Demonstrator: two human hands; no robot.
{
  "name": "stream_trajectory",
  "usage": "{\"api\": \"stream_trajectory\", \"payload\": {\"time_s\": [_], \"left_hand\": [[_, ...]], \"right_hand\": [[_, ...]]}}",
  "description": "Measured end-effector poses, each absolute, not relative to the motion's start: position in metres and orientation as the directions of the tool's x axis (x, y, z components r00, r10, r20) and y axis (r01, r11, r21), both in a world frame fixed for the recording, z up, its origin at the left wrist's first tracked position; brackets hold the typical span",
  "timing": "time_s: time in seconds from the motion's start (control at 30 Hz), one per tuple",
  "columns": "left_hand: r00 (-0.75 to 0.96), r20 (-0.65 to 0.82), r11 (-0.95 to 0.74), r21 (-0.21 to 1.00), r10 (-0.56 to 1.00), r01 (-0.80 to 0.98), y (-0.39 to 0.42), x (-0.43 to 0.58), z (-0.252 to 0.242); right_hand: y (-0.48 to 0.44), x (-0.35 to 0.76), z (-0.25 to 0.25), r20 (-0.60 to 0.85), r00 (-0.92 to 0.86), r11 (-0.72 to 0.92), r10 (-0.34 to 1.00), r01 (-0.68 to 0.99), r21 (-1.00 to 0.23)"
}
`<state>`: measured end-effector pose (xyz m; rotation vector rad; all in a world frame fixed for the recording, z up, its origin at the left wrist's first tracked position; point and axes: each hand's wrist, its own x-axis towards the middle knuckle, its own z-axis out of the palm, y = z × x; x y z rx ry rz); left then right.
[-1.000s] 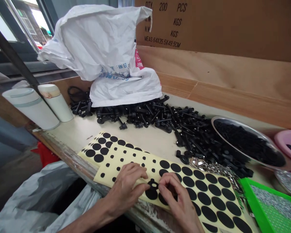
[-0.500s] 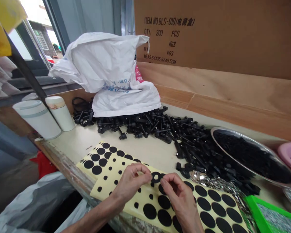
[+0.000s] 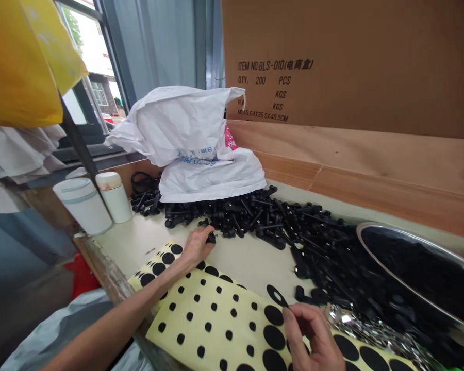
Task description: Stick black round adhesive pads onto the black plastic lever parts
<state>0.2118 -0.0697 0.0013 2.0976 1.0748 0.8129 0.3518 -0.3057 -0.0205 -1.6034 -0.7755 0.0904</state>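
My right hand (image 3: 314,337) pinches a black ring-shaped sticker (image 3: 271,291) by its edge, holding it up above the yellow backing sheet (image 3: 170,337). That sheet carries black round stickers (image 3: 274,337) on its right side and small black dots on its left. Farther back, my left hand (image 3: 197,246) is closed on a small black plastic part (image 3: 211,237) at the front edge of a pile of black plastic parts (image 3: 247,211). My fingers cover most of that part. A second sticker sheet (image 3: 137,281) lies partly under my left forearm.
White plastic sacking (image 3: 212,178) sits on the pile. Two white bottles stand at the left, the larger cup (image 3: 83,208) nearer. At right are a metal tray (image 3: 375,232) of black pieces and shiny metal pieces (image 3: 379,327). A cardboard box (image 3: 351,67) stands behind.
My left hand has left the sticker sheet and reached forward to the pile, closing on a black part. My right hand has moved right and down with the ring sticker. The view has tilted up.
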Motion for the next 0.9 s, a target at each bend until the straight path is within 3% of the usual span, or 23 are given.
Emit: {"api": "stream_trajectory", "payload": {"time_s": [0.13, 0.23, 0.33, 0.4, 0.9], "left_hand": [[0.583, 0.142, -0.361, 0.890, 0.800, 0.280, -0.139, 0.227, 0.006], [0.669, -0.008, 0.032, 0.999, 0.743, -0.025, -0.191, 0.236, 0.007], [0.755, -0.137, 0.395, 0.903, 0.641, -0.172, -0.214, 0.239, 0.003], [0.778, -0.189, 0.513, 0.836, 0.599, -0.192, -0.214, 0.237, -0.001], [0.769, -0.308, 0.685, 0.695, 0.560, -0.220, -0.200, 0.240, -0.014]], "right_hand": [[-0.299, 0.351, -0.025, 0.106, 0.784, 0.057, 0.611, 0.090, -0.994], [-0.296, 0.347, -0.025, 0.040, 0.677, 0.117, 0.735, -0.068, -0.991], [-0.298, 0.347, -0.026, 0.076, 0.643, 0.166, 0.762, -0.081, -0.983], [-0.301, 0.350, -0.027, 0.094, 0.646, 0.170, 0.757, -0.055, -0.984], [-0.301, 0.360, -0.035, 0.099, 0.682, 0.065, 0.725, 0.076, -0.995]]}}
